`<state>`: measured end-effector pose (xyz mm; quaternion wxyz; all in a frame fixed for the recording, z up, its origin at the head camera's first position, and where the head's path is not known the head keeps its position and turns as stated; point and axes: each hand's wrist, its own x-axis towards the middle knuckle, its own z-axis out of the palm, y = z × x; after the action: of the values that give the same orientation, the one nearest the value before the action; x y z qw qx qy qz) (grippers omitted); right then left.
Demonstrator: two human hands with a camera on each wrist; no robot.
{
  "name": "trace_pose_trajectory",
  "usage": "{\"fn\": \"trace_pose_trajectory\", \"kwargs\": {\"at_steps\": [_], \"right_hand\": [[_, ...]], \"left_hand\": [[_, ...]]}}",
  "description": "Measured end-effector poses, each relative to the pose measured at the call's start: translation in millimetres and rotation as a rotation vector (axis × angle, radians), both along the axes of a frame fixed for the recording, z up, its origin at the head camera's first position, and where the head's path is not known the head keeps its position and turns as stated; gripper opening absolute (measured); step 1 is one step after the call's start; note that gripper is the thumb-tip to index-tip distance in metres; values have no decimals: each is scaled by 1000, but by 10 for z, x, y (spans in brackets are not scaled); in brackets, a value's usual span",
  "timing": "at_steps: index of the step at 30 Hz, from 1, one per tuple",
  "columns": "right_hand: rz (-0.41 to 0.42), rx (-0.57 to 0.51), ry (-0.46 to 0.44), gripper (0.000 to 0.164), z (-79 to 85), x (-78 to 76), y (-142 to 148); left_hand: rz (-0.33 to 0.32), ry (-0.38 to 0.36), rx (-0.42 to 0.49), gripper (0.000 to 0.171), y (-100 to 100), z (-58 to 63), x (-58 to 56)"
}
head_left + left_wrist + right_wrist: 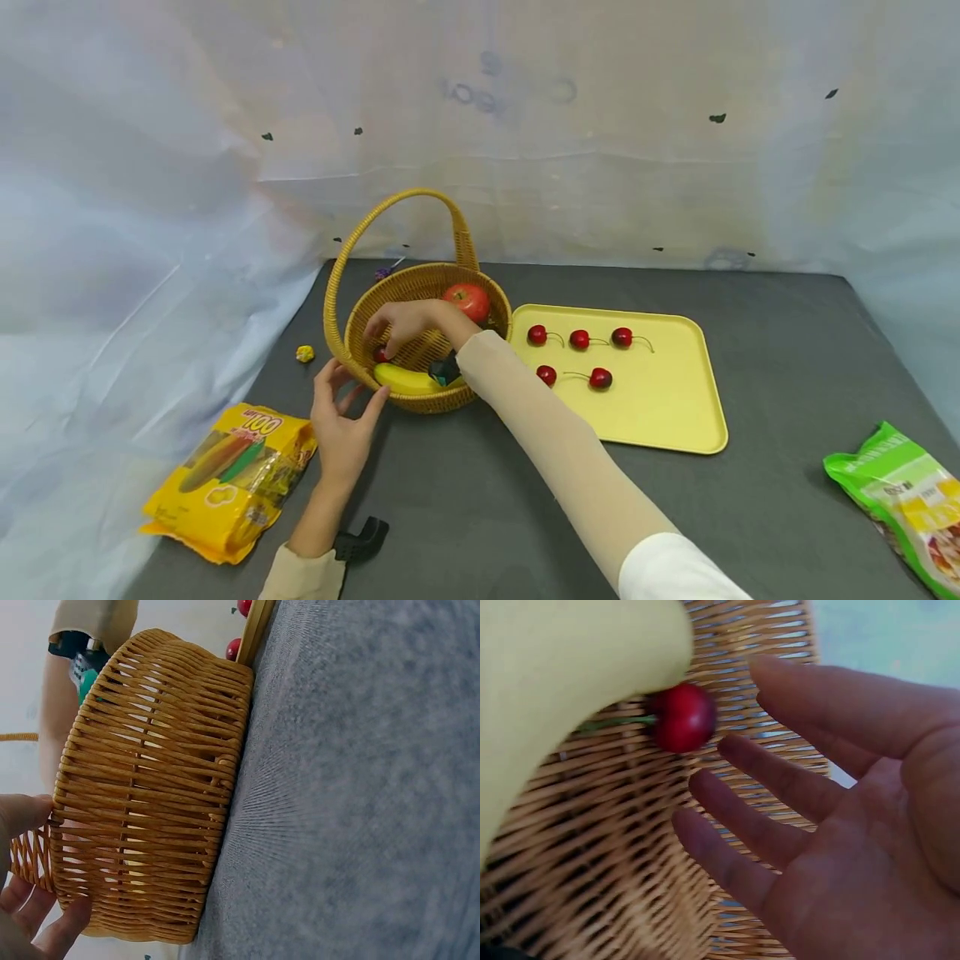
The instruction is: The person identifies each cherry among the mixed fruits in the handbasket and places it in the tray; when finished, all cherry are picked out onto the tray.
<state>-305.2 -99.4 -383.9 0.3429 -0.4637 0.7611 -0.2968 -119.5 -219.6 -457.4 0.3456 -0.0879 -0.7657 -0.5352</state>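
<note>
A wicker basket with a tall arched handle stands on the dark table, slightly tilted in my view. My left hand grips its near left rim by the handle's base; in the left wrist view, the thumb and fingers of that hand lie about the rim. Inside the basket are a banana, a red apple and a cherry with a green stem, beside the banana. My right hand reaches into the basket. Its fingers are spread near the cherry, holding nothing.
Right of the basket lies a yellow tray bearing several cherries with stems. A yellow snack bag is at the left, a green bag at the far right. A small yellow object lies left of the basket, a purple one behind.
</note>
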Motion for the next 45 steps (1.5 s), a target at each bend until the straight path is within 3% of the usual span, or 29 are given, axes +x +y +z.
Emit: {"fn": "trace_pose_trajectory", "kwargs": {"at_steps": [6, 13, 16, 20, 25, 31, 37, 41, 45], "right_hand": [[-9, 25, -78, 43, -120, 44, -15], [-54, 42, -115, 29, -123, 42, 11], [-63, 16, -129, 28, -55, 28, 74], [-64, -64, -48, 26, 146, -24, 291], [-86, -233, 150, 23, 315, -69, 829], [-223, -396, 130, 26, 235, 204, 1792], [-442, -336, 213, 28, 1, 658, 2771], [-552, -294, 255, 27, -165, 878, 3224], [-617, -238, 265, 27, -314, 1022, 3485]], "left_hand": [[-5, 10, 6, 70, 32, 10, 13], [11, 4, -8, 71, 29, 12, 15], [23, 3, -25, 72, 20, 13, 10], [22, 12, -29, 73, 21, 14, -31], [-6, 32, -17, 72, 55, 16, -72], [-7, 51, -24, 69, 144, 160, 8], [-1, 31, -4, 72, 20, 41, -31], [7, 38, 4, 70, 23, 119, 15], [-5, 53, -4, 66, 66, 252, 81]]}}
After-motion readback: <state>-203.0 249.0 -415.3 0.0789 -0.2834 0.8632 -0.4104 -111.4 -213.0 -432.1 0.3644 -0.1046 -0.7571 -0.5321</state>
